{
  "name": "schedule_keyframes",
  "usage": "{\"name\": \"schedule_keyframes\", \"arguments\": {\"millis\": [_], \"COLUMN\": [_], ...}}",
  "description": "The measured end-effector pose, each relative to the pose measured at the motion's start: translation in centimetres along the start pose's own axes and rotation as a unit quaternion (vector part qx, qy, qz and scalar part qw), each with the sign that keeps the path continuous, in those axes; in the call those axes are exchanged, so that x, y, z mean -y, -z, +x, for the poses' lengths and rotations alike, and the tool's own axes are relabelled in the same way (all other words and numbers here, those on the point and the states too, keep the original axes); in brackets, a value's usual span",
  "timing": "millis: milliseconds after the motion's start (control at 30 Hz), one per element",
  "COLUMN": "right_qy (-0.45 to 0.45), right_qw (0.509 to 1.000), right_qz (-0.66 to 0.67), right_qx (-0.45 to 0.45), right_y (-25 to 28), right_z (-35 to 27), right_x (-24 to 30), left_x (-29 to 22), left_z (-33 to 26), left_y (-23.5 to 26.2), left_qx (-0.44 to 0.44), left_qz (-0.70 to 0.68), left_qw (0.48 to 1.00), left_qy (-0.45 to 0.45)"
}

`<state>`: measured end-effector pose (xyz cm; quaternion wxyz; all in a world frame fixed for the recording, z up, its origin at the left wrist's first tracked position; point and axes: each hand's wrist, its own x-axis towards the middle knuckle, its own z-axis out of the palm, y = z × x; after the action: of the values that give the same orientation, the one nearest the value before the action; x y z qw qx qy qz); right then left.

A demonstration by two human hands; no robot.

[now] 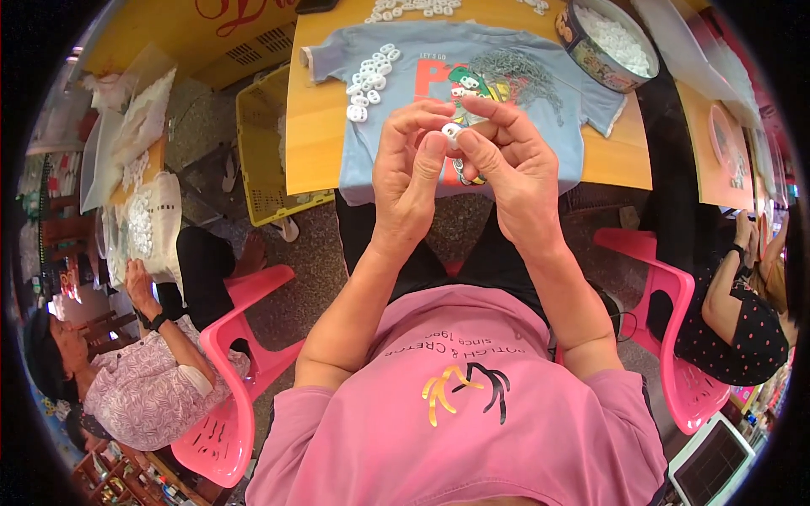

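Note:
Above the near part of a blue T-shirt [371,160] spread on the table, my left hand [407,173] and my right hand [515,164] meet fingertip to fingertip. Between both thumbs and fingers is a small white plastic piece [450,131], rounded, with a dark hole showing. A group of similar white pieces [369,83] lies on the shirt's left side, several with two holes. Beyond my right hand rests a tangled heap of thin metal chain [516,76]. Beside the chain are a few more white pieces, partly hidden by my fingers.
A round tin [614,46] full of white pieces stands at the table's far right. More pieces [413,8] lie along the far edge. A yellow crate [263,143] sits left of the wooden table [314,160]. People sit on pink chairs [221,422] at both sides, near other tables.

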<state>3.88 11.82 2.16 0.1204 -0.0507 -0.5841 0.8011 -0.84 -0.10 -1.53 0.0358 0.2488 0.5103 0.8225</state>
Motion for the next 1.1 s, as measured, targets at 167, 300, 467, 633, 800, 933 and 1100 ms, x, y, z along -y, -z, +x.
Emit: {"name": "schedule_keyframes", "arguments": {"millis": [167,300,467,633,800,933,1100], "right_qy": [0.000,0.015,0.024,0.022,0.056,0.059,0.027], "right_qw": [1.000,1.000,0.999,0.999,0.996,0.996,0.998], "right_qz": [0.014,0.002,-0.004,-0.031,-0.073,-0.069,-0.058], "right_qx": [-0.015,-0.018,-0.024,-0.032,-0.019,-0.003,0.009], "right_y": [0.2,0.3,0.2,0.3,0.8,1.1,1.6], "right_z": [-0.1,-0.2,-0.3,-0.4,-0.1,0.0,0.1], "right_x": [0.1,0.0,0.0,0.0,-0.6,-0.6,-0.5], "left_x": [-0.6,-0.7,-1.0,-1.6,-1.6,-1.5,-1.8], "left_z": [-0.1,-0.3,-0.2,0.1,0.4,0.6,1.0], "left_y": [-0.4,-0.5,-0.3,-0.6,-0.4,-0.1,0.1], "left_qx": [-0.015,-0.033,-0.055,-0.065,-0.058,-0.047,-0.016], "left_qz": [0.057,0.063,0.153,0.199,0.258,0.267,0.238], "left_qw": [0.998,0.997,0.987,0.978,0.964,0.962,0.971], "left_qy": [-0.025,-0.018,-0.014,-0.016,-0.040,-0.027,-0.015]}}
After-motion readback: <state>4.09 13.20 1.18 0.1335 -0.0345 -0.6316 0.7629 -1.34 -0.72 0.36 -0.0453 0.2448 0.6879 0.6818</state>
